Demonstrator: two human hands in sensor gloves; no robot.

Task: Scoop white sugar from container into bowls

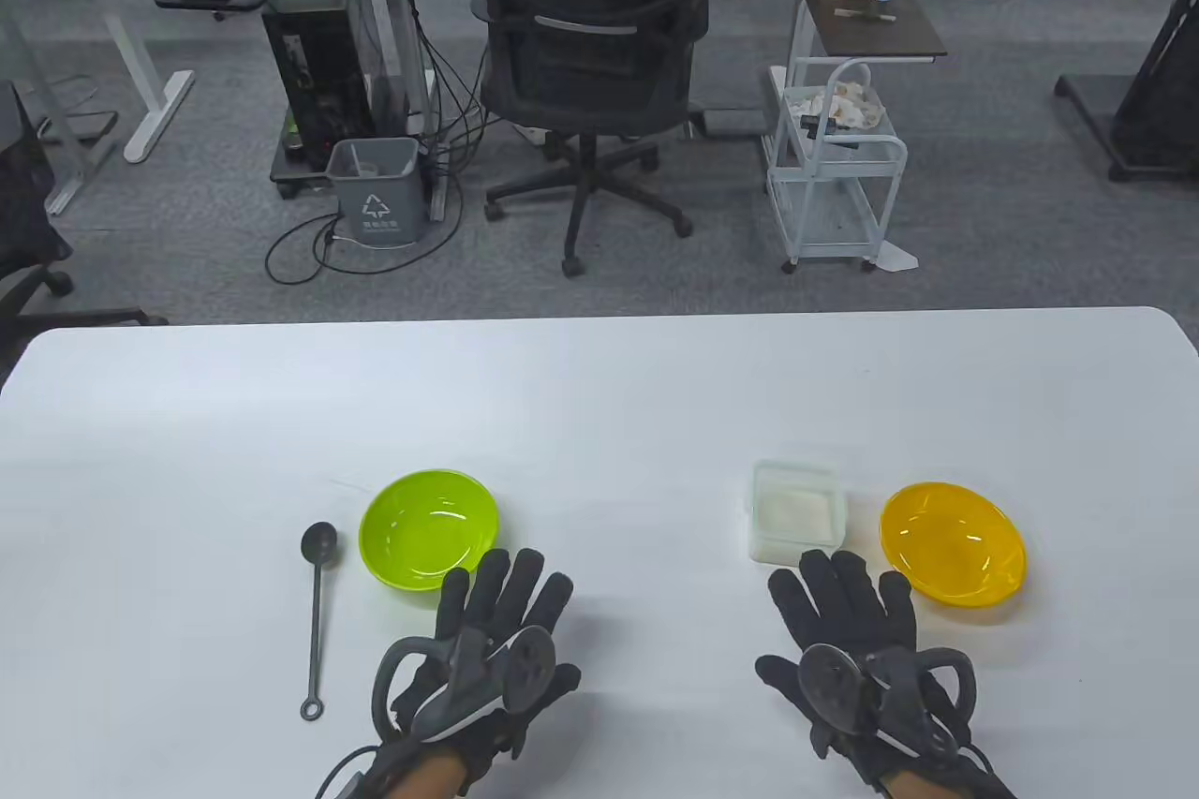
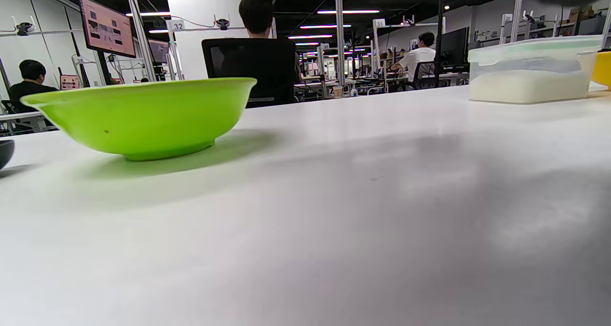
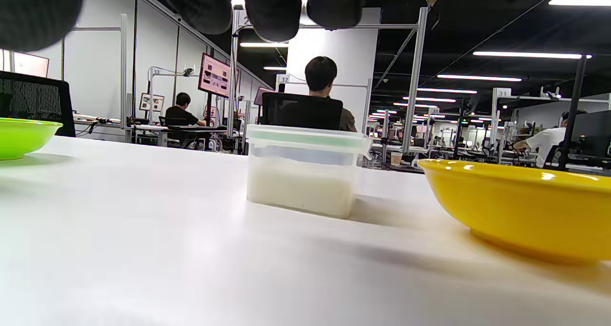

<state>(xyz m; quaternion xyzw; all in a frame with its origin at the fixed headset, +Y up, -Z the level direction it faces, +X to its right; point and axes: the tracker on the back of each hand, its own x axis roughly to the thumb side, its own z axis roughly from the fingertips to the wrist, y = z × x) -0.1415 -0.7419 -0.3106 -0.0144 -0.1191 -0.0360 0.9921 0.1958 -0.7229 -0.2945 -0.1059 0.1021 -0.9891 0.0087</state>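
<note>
White table (image 1: 599, 406): sugar container (image 1: 798, 512) between green bowl (image 1: 429, 528) and yellow bowl (image 1: 953, 553); spoon (image 1: 317, 614) left of green. Left hand (image 1: 492, 640) and right hand (image 1: 857, 640) lie flat, fingers spread, holding nothing.

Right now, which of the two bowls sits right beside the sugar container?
The yellow bowl, just right of the sugar container ahead of the right hand. The green bowl sits far left, next to the black spoon.
</note>
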